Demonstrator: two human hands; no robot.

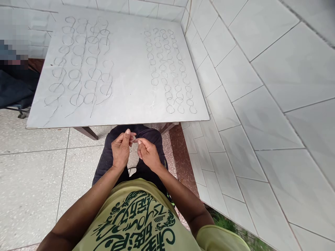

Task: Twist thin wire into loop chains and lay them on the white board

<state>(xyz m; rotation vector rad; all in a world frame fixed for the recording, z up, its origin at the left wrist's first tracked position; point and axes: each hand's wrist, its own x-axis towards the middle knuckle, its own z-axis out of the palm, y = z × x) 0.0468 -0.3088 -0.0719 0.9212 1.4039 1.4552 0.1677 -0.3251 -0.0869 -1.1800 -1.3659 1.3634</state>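
My left hand [121,148] is closed above my lap, thumb raised and pressed against the fingers. Close beside it, my right hand [149,152] pinches with thumb and forefinger, its tips almost meeting the left fingertips. A thin strand [134,139] shows faintly between the two hands; it is too small to make out its material. Beyond them, on the white tabletop [128,83], lie rows of thin dark loops. The larger loops [76,99] on the left have long trailing ends. Smaller closed-looking loops [170,109] form rows on the right.
A white tiled wall [251,104] runs along the table's right side. Table legs [86,132] stand below the front edge, near my knees. At the far left, another person in dark clothing [15,87] sits beside the table. Speckled floor tiles [31,174] lie to my left.
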